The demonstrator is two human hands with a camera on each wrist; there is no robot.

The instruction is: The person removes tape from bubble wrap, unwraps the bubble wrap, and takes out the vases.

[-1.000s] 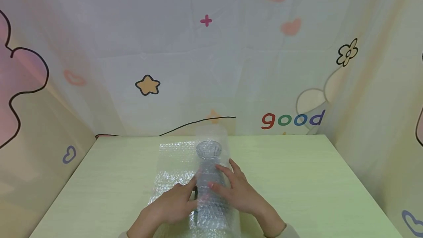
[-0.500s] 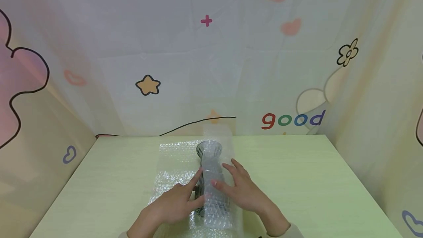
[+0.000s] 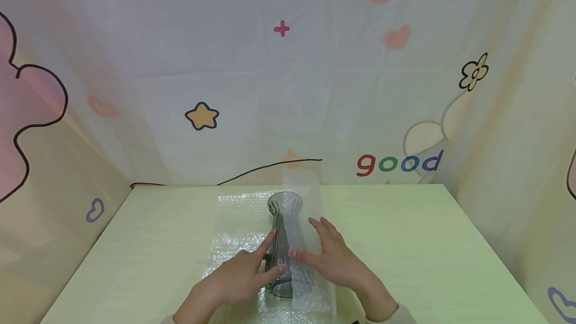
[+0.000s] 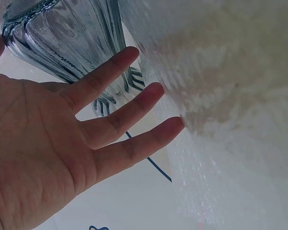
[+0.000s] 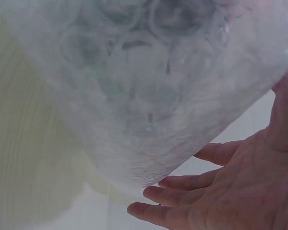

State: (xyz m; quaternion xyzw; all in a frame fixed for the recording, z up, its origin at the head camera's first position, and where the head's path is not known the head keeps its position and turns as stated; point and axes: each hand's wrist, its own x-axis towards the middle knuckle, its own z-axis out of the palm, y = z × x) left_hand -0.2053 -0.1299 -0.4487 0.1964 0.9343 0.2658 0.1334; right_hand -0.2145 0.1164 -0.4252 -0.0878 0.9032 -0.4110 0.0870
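A smoky ribbed glass vase [image 3: 280, 244] lies on its side on bubble wrap [image 3: 238, 214], its flared rim toward the back wall. My left hand [image 3: 236, 274] rests against the vase's left side, thumb on its lower part and index finger along its flank. In the left wrist view, three straight fingers [image 4: 129, 143] reach to the wrap. A flap of wrap [image 3: 306, 284] covers the vase's right part. Beside it is my right hand [image 3: 335, 259], thumb at the flap and fingers spread. Nothing gripped shows in the right wrist view, where the wrap [image 5: 134, 115] partly hides the thumb.
The pale table [image 3: 405, 244] extends on both sides of the wrap. A printed curtain [image 3: 288, 89] hangs behind the table's back edge and along both sides.
The wrap flap has slid back to the right, uncovering the vase's left part and base. My right hand has shifted slightly right; the left hand has hardly moved.
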